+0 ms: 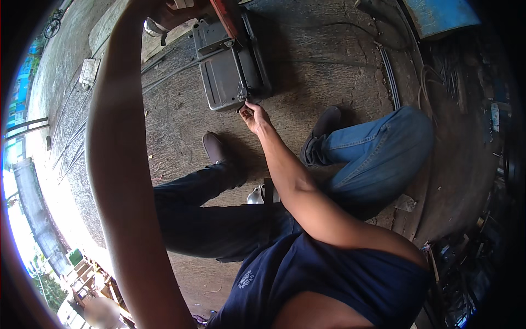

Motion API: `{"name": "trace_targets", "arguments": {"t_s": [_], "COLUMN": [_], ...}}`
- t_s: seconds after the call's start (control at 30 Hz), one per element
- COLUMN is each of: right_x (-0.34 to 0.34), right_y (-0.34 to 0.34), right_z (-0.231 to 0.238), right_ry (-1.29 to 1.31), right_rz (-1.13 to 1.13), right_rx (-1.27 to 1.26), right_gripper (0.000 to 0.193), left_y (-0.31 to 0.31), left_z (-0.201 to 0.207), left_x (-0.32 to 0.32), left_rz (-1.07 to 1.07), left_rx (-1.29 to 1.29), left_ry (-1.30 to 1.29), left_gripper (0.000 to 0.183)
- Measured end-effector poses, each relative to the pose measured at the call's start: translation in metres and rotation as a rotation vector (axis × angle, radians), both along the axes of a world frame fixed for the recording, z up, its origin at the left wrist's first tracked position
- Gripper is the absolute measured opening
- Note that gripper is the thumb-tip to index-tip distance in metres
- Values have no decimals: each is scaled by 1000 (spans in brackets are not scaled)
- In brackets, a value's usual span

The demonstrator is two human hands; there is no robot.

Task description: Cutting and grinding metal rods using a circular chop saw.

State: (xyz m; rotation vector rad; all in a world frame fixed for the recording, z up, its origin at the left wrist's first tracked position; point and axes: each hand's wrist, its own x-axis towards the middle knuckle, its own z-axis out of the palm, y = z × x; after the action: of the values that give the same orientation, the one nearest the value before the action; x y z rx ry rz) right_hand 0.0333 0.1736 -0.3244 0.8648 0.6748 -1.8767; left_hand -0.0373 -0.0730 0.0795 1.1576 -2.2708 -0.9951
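A grey metal machine base (222, 82) with a red arm (223, 19) over it sits on the ground in front of me; it looks like a cut-off saw. A clamp screw (239, 68) runs along the base toward me. At its near end, the fingers of my right hand (255, 117) are closed around the small screw handle. Long thin metal bars (178, 70) reach from the clamp out to the left. My left arm stretches far forward, and my left hand (172, 15) is at the top edge beside the red arm, its fingers mostly out of sight.
My shoes (215, 147) stand on either side, just nearer than the base. A dark cable (334, 24) curves behind the machine. More metal bars (390, 77) lie at the right, near a blue metal piece (441, 19). Loose scrap lines the far right.
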Motion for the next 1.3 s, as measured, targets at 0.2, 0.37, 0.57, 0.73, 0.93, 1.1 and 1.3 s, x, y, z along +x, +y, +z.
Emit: {"name": "trace_targets", "arguments": {"t_s": [0.2, 0.37, 0.57, 0.73, 0.93, 1.1, 1.3], "right_x": [-4, 49, 45, 89, -1, -37, -19], "right_y": [4, -13, 57, -12, -19, 36, 48], "right_z": [-4, 23, 15, 36, 55, 30, 31], "right_ry": [1464, 1585, 1701, 928, 464, 88, 35], "right_rz": [331, 276, 860, 503, 236, -278, 53], "right_rx": [858, 1148, 441, 525, 1097, 334, 252], "right_gripper": [52, 65, 18, 27, 87, 49, 40], "left_y": [-37, -73, -40, -384, -300, -66, -85], "left_z": [9, 36, -51, 63, 9, 8, 29], "left_x": [-33, -34, -86, -46, -114, -56, -38], "left_rz": [6, -11, -48, 229, 188, 189, 356], "left_rx": [-73, -123, 177, -16, 205, -319, -498], "left_ry": [-68, 60, 74, -88, -44, 54, 65], "left_gripper": [26, 31, 35, 38, 41, 54, 61]}}
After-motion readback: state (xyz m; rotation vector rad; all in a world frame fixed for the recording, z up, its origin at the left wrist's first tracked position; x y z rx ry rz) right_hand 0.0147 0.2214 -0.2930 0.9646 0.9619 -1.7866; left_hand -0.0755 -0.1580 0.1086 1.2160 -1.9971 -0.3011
